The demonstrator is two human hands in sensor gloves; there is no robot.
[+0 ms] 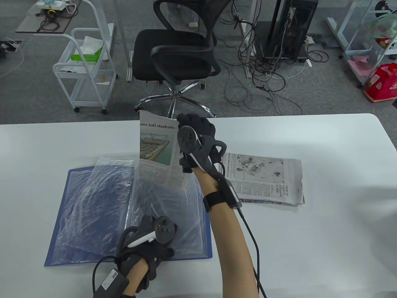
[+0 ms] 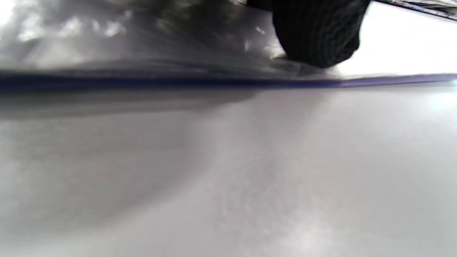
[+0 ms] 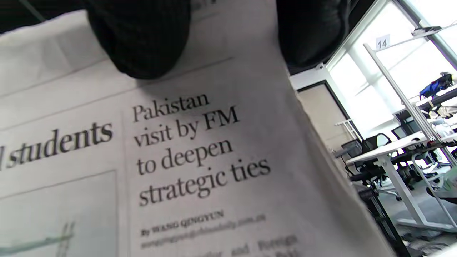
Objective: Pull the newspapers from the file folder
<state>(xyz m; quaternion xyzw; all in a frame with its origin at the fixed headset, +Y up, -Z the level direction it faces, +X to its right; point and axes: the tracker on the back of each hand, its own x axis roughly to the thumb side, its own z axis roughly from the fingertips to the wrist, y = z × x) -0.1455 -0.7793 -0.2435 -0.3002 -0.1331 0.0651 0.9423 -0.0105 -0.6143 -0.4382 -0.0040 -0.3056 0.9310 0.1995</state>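
Observation:
A blue file folder (image 1: pixel 59 223) lies open on the white table, its clear plastic sleeves (image 1: pixel 102 198) crumpled and raised. My right hand (image 1: pixel 195 136) grips the top edge of a newspaper (image 1: pixel 156 139) and holds it up, its lower part still inside a clear sleeve. In the right wrist view the gloved fingers (image 3: pixel 142 39) pinch the page (image 3: pixel 200 150) near a headline. My left hand (image 1: pixel 152 239) presses down on the sleeves near the folder's front edge. In the left wrist view a gloved fingertip (image 2: pixel 317 35) rests on the plastic above the folder's blue edge (image 2: pixel 178 82).
A folded stack of newspapers (image 1: pixel 263 180) lies on the table to the right of the folder. A black office chair (image 1: pixel 180 56) stands beyond the table's far edge, with a white cart (image 1: pixel 86 68) to its left and cables on the floor.

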